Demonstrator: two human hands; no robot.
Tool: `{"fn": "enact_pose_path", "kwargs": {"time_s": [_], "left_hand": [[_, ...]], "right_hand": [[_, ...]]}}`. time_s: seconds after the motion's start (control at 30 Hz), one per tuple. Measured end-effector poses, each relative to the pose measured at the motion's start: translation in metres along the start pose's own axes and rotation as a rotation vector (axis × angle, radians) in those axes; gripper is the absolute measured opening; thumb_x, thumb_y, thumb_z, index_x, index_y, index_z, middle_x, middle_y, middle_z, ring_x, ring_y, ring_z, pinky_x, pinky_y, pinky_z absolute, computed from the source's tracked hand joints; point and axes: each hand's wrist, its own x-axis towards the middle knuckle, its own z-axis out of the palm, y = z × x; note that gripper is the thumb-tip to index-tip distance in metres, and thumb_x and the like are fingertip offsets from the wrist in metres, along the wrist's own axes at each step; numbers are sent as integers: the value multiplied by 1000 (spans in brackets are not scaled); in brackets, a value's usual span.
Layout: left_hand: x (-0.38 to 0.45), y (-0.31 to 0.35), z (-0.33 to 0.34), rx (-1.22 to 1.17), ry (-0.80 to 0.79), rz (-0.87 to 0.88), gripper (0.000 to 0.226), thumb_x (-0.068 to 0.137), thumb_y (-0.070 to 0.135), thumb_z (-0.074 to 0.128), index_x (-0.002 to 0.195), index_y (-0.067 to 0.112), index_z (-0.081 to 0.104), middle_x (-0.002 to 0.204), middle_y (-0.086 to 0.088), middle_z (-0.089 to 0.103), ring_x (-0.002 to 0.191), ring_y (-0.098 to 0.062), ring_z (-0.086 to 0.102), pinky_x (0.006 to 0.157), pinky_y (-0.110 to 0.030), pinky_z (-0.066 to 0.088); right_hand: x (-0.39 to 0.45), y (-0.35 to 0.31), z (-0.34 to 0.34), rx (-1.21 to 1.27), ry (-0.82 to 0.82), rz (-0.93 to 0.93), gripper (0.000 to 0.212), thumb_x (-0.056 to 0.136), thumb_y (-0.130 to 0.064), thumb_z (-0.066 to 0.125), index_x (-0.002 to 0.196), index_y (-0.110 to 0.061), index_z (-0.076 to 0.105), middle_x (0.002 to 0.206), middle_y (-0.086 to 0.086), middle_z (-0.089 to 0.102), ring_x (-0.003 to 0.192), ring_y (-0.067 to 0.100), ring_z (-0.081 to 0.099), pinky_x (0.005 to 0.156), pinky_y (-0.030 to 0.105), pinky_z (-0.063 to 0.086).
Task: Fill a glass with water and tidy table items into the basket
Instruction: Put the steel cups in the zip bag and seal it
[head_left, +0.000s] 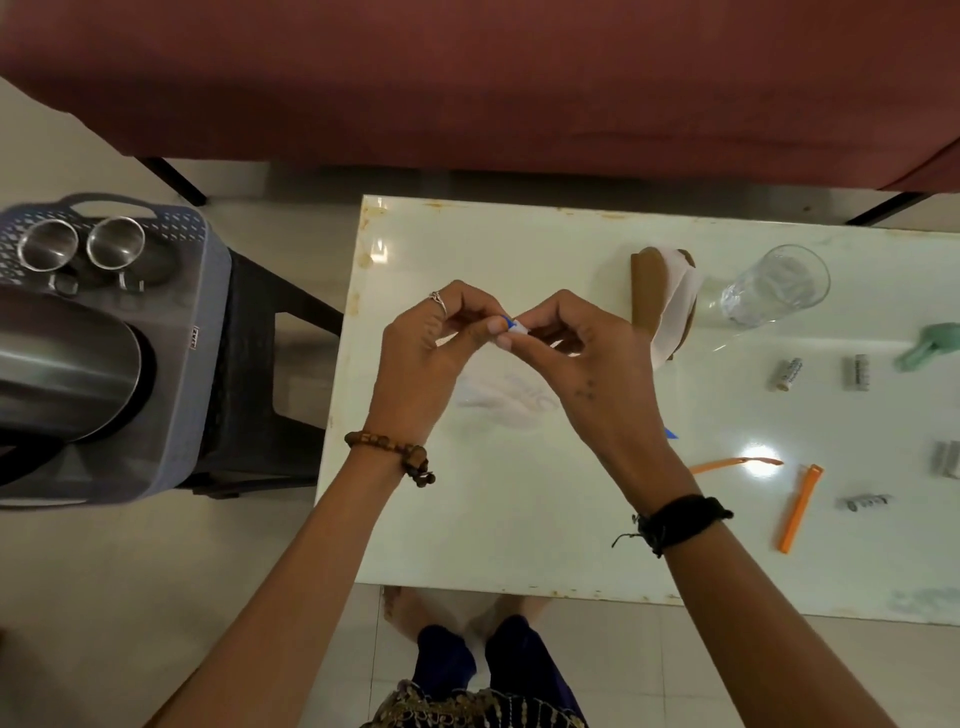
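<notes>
We see both forearms reaching forward from the bottom of the view and angling inward, so that the hands meet above the near-left part of the white surface (519, 519). The left hand (431, 353) is curled, fingers bent inward, with a ring on one finger and a beaded bracelet (392, 452) at the wrist. The right hand (587, 358) mirrors it, knuckles up, a black wristband (680, 519) around the wrist. Between their fingertips both hands pinch a small blue-and-white item (511, 326); we cannot tell what it is.

The glass (774, 286) lies tilted on the far side of the surface, to the right of the hands, just beside a brown holder with white tissue (665, 296). Farther right lie several small silver packets (787, 374), an orange clip (800, 506), an orange strip (727, 464) and a green object (930, 348) at the edge of view.

The grey basket (208, 312) sits on a dark stool (270, 364) to the left of the surface, well apart from the hands. It holds two steel cups (80, 247) and a large steel vessel (67, 369).
</notes>
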Motion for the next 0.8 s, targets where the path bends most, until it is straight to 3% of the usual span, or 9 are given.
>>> {"fn": "enact_pose_path", "kwargs": {"time_s": [0.1, 0.23, 0.4, 0.5, 0.57, 0.67, 0.73, 0.8], "left_hand": [[2, 2, -3, -42, 76, -14, 24, 87, 7, 55, 75, 28, 55, 75, 15, 60, 74, 5, 60, 76, -11, 49], [17, 0, -24, -155, 300, -89, 23, 89, 5, 50, 77, 25, 52, 80, 2, 59, 66, 6, 62, 69, -7, 47], [30, -8, -44, -84, 319, -111, 21, 91, 8, 48, 79, 25, 51, 81, 2, 58, 63, 7, 62, 68, -6, 48], [29, -12, -46, -91, 329, -124, 20, 91, 9, 49, 79, 25, 51, 80, 2, 58, 63, 6, 63, 71, -8, 49], [27, -12, -45, -116, 335, -154, 20, 91, 10, 49, 79, 25, 52, 80, 2, 58, 62, 4, 63, 76, -15, 51], [26, -5, -49, -240, 306, -210, 18, 92, 10, 47, 79, 22, 52, 78, 0, 57, 60, 2, 62, 72, -19, 54], [28, 0, -57, -327, 277, -227, 19, 93, 12, 45, 79, 21, 53, 74, 3, 58, 59, 1, 62, 69, -19, 56], [30, 4, -69, -427, 250, -237, 21, 93, 12, 43, 78, 21, 52, 66, 10, 61, 59, 0, 61, 68, -21, 57]], "right_hand": [[1, 3, -3, -56, -15, 2, 10, 81, -26, 71, 76, -21, 64, 73, -12, 67, 72, 4, 61, 66, 17, 46], [-4, 17, -20, -89, -24, 31, 10, 80, -26, 71, 74, -23, 64, 72, -21, 66, 79, -8, 58, 73, 3, 40], [-13, 35, -37, -102, -30, 116, 14, 77, -29, 73, 69, -32, 61, 73, -35, 64, 83, -9, 57, 75, 1, 39], [-14, 40, -38, -102, -29, 147, 13, 76, -30, 73, 69, -31, 62, 69, -26, 66, 88, 1, 60, 82, 10, 42], [-12, 41, -39, -72, -50, 158, 12, 77, -28, 73, 71, -30, 63, 71, -25, 67, 87, 2, 62, 81, 10, 44], [-10, 41, -40, 212, -138, 179, 11, 77, -20, 74, 79, -26, 65, 84, -20, 70, 86, 0, 65, 76, 10, 48], [-8, 42, -35, 413, -208, 200, 28, 71, -16, 73, 94, -31, 65, 102, -20, 69, 101, 0, 62, 85, 14, 49], [-4, 45, -20, 441, -295, 257, 51, 66, -14, 77, 110, -35, 61, 116, -22, 65, 114, 0, 57, 95, 20, 47]]}}
